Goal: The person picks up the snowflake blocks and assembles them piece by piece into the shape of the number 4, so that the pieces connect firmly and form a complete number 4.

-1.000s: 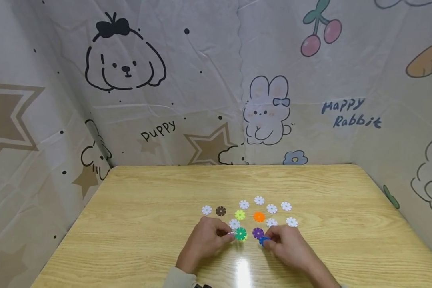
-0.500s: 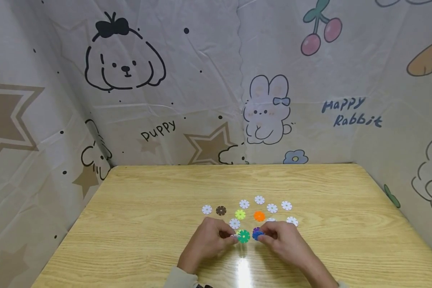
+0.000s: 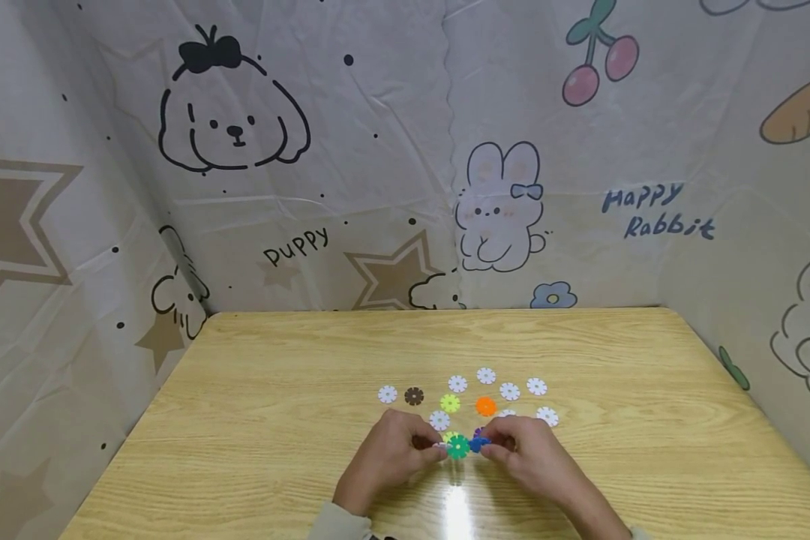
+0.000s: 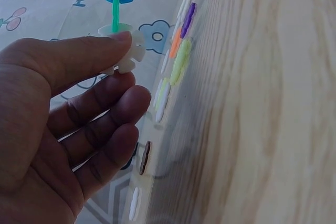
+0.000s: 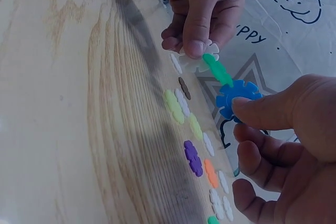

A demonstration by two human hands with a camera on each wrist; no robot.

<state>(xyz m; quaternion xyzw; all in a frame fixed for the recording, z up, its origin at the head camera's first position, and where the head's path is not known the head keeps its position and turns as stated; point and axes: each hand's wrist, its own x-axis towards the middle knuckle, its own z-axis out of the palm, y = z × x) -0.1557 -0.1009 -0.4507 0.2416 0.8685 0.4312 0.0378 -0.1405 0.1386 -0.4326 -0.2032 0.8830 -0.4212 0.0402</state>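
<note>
Over the last second, the gap between the held pieces has been closed: the blue disc (image 5: 242, 89) has been carried leftward by the right hand (image 3: 536, 459), while the green disc (image 3: 457, 448) has been shifted slightly toward it by the left hand (image 3: 393, 451). The two rims now meet, or very nearly so; whether a notch has been engaged cannot be told. The blue disc is pinched between the thumb and fingers of the right hand. By the left hand a white disc (image 4: 131, 56) is pinched in the same way, and the green disc is borne on it edgewise, apparently slotted in. All three are held just above the near part of the worktop (image 3: 277, 375). The purple disc (image 5: 192, 158), seen whole a second ago in the head view, is now mostly hidden there behind the right hand and the blue disc. Beyond the hands, the orange disc (image 3: 486, 406) and brown disc (image 3: 414, 396) are left lying flat. The joining of blue to green is judged to be at its aligning stage, with the notches needing to be matched.
</note>
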